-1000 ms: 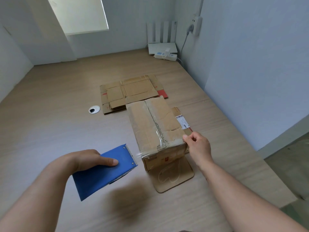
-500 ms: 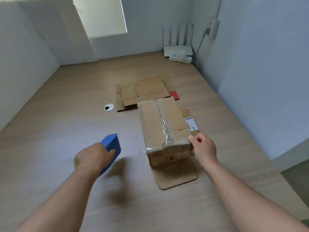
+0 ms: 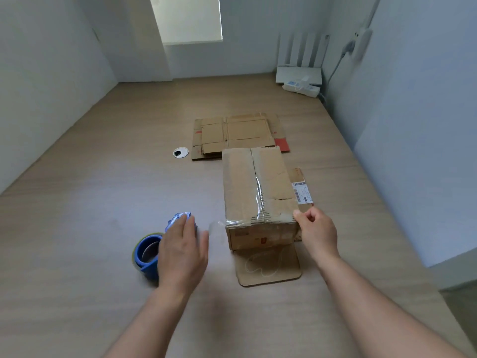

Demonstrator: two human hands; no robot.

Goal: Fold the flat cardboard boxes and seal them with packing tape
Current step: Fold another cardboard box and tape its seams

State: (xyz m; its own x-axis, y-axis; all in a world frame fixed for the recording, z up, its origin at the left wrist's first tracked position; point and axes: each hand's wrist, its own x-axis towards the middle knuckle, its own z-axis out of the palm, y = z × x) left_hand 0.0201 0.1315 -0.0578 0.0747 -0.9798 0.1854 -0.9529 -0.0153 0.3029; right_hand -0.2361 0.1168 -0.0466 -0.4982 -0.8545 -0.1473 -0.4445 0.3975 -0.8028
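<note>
Left hand (image 3: pixel 180 251) lies flat on the blue tape dispenser (image 3: pixel 147 255), just left of the taped box (image 3: pixel 258 189). Right hand (image 3: pixel 317 235) pinches that box's near right corner.

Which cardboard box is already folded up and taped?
The near box, whose corner the right hand holds: it stands assembled with clear tape along its top seam. The flat box behind it lies unfolded.

Router (image 3: pixel 299 74), power strip (image 3: pixel 300 86), table grommet (image 3: pixel 180 152)
</note>
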